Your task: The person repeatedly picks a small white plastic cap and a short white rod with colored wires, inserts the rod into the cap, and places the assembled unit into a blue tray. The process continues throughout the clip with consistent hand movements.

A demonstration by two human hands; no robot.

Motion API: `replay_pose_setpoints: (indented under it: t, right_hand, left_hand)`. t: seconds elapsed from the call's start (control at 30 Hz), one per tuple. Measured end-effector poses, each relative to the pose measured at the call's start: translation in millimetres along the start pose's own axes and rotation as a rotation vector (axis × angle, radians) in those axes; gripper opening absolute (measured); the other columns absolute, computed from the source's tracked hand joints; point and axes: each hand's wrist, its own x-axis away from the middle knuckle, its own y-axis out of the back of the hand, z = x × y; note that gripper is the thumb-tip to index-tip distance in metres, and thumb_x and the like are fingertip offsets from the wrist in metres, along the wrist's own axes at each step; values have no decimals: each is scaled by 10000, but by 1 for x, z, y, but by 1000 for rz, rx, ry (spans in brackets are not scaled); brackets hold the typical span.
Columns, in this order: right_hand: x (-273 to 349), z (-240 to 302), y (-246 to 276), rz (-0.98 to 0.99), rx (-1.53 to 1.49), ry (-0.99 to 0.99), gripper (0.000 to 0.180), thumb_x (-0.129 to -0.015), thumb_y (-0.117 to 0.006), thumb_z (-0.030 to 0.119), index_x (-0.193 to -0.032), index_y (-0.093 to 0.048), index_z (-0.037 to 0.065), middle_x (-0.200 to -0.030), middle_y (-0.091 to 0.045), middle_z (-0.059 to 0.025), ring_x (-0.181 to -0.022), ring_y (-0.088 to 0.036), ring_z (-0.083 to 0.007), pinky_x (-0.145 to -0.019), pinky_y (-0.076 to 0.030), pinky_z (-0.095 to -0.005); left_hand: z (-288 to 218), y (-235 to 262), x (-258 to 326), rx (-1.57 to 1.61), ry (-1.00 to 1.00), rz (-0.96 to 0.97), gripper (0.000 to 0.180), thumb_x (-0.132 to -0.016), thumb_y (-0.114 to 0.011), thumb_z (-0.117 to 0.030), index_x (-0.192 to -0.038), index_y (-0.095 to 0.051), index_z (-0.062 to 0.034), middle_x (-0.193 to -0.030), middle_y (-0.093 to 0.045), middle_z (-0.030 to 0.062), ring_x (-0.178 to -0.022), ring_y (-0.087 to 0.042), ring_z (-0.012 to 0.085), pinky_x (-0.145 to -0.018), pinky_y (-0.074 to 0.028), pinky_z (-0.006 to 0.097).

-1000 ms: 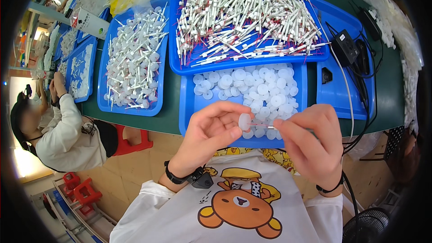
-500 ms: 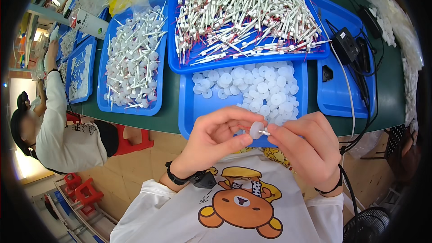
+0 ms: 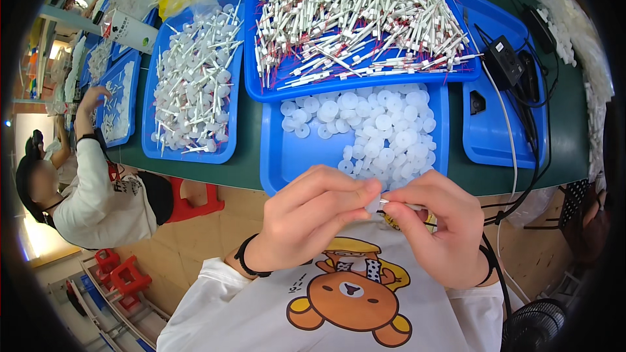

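Observation:
Just in front of my chest, my left hand (image 3: 313,218) pinches a translucent white plastic disc (image 3: 375,205), which its fingers mostly cover. My right hand (image 3: 440,228) grips a thin white stick-like part (image 3: 412,206) between thumb and fingers, its tip meeting the disc. Whether the tip is inside the disc's centre, I cannot tell. Beyond my hands, many loose discs (image 3: 385,127) lie in a blue tray (image 3: 303,150). Overlapping its far side is another blue tray (image 3: 254,81), heaped with white sticks (image 3: 365,16) that have red wires.
On the left, a blue tray (image 3: 151,143) holds discs with sticks in them. A blue tray (image 3: 492,146) on the right has black adapters (image 3: 502,62) and cables. A co-worker (image 3: 98,189) sits at far left by red stools (image 3: 130,277). A black fan (image 3: 535,326) stands lower right.
My left fingers have closed over the disc, which was more exposed before. My right hand has turned and dropped slightly, showing more of the stick. The co-worker's raised hand has come down toward a tray.

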Motion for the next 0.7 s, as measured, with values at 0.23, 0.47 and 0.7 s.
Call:
replay_pose_setpoints:
  t: [0.23,0.47,0.7]
  right_hand:
    - [-2,-5,-7,4,-392,-290,66,-876,-725,21,-940,-739,9,-777,-648,-57,-673,-548,-100,-607,-401,-243]
    - [-22,-6,6,126,52,-45,376,-806,-743,-3,-1173,-669,35,-1200,-582,-97,-1066,-544,-188,-814,-460,-297]
    - [-32,-3,35,160,178,14,321,-817,-779,93,-1115,-664,59,-1168,-577,-102,-1062,-561,-235,-818,-470,-325]
  left_hand:
    - [11,0,2,174,151,25,272,-782,-774,35,-1049,-724,28,-1014,-714,140,-875,-689,251,-751,-559,323]
    - [42,44,-1,-113,177,-130,309,-850,-694,50,-1159,-684,49,-1138,-700,144,-1010,-657,220,-912,-494,317]
    - [70,104,-4,-1317,185,-640,344,-849,-750,-111,-1188,-693,-103,-1086,-692,87,-1079,-616,254,-1035,-360,404]
